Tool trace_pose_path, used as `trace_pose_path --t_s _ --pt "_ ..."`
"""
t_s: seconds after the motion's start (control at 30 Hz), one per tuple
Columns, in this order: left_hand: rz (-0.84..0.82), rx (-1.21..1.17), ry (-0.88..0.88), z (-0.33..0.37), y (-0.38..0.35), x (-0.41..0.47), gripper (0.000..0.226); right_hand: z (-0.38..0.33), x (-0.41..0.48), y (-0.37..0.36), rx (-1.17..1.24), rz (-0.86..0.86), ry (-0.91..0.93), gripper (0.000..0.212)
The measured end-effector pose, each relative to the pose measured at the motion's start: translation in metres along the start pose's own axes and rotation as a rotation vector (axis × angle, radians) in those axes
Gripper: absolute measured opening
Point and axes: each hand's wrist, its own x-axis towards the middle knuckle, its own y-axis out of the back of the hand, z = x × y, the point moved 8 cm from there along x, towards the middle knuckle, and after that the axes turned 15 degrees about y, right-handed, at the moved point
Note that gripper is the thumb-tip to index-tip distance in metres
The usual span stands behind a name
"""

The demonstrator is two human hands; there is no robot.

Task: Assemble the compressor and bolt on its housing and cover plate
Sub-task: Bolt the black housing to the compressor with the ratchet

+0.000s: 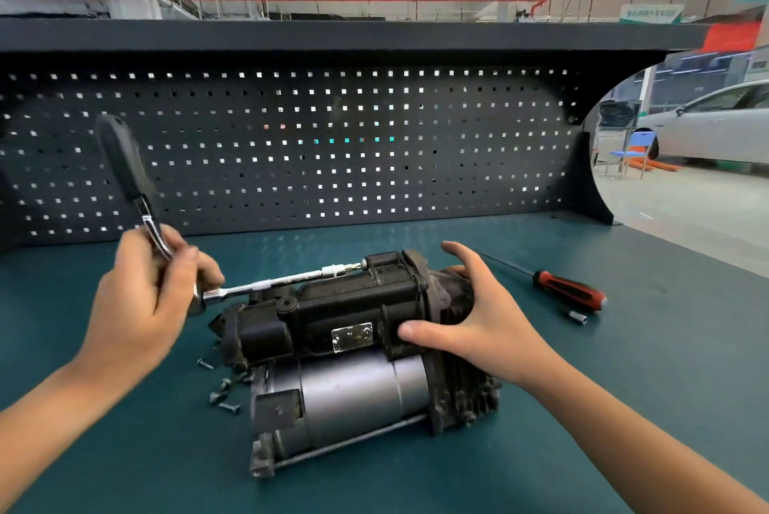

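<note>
- Black cast housing (pixel 333 305) on top and a silver-grey cylindrical motor can (pixel 353 393) below make up the compressor (pixel 353 347). It lies on its side in the middle of the teal bench mat (pixel 603 409), close in front of the person.
- The main bodies look already joined, so the job appears well into its bolting stage, not the early fitting of parts.
- The left hand (pixel 145 297) has its fingers curled tight round the chrome neck of a black-handled ratchet wrench (pixel 129 172), whose handle points up and to the far left.
- A chrome extension bar (pixel 270 284) runs from the ratchet head rightward to a fastener at the far top edge of the housing. By the look of it, one bolt there is being driven.
- The right hand (pixel 478 314) clasps the right end of the compressor, thumb on the near face and fingers curved over the far side, steadying it.
- Several dark loose screws (pixel 224 393) lie on the mat just beside the compressor's near left corner, which suggests more fasteners are left to fit.
- Which part is the cover plate, and whether it is on, cannot be told from this view.
- A red-and-black-handled screwdriver (pixel 570 291) and a small chrome socket (pixel 578 317) lie unused to the right, well apart from the work.
</note>
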Motion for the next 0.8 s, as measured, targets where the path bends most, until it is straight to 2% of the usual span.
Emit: trace_pose_path --t_s 0.07,0.17,0.23,0.37,0.43,0.47,0.53,0.6,0.7,0.77,0.8 --pt "0.062 -0.030 -0.009 0.007 0.000 0.000 0.006 0.001 0.000 -0.001 -0.005 -0.005 -0.007 0.113" --pt "0.177 -0.066 0.125 0.007 -0.002 0.005 0.017 0.000 0.001 0.000 -0.009 -0.030 -0.009 0.113" --pt "0.156 -0.158 0.342 -0.006 -0.007 0.014 0.026 -0.002 0.001 0.000 -0.005 -0.044 -0.002 0.107" --pt "-0.039 -0.536 0.947 -0.056 -0.038 0.007 0.030 -0.004 0.002 0.001 0.009 -0.036 0.009 0.085" --pt "-0.127 -0.588 1.124 -0.072 -0.052 -0.005 0.030 -0.005 0.001 0.001 0.006 -0.024 0.009 0.086" --pt "-0.146 -0.559 1.145 -0.074 -0.053 -0.006 0.030 -0.005 0.001 0.001 0.002 -0.022 0.010 0.089" --pt "-0.123 -0.441 1.053 -0.072 -0.045 0.002 0.028 -0.005 0.001 0.001 0.001 -0.022 0.006 0.093" --pt "-0.092 -0.293 0.882 -0.062 -0.035 0.011 0.024 -0.005 0.001 0.000 0.012 -0.024 0.000 0.094" --pt "0.075 -0.009 0.446 -0.031 -0.015 0.013 0.025 -0.005 0.001 0.001 0.010 -0.019 -0.002 0.094" --pt "0.133 -0.063 0.206 -0.011 -0.006 0.002 0.018 -0.004 0.002 0.001 0.005 -0.015 -0.001 0.095" --pt "0.130 -0.120 0.144 -0.005 -0.003 -0.002 0.014 -0.004 0.001 0.001 0.007 -0.012 -0.001 0.096"
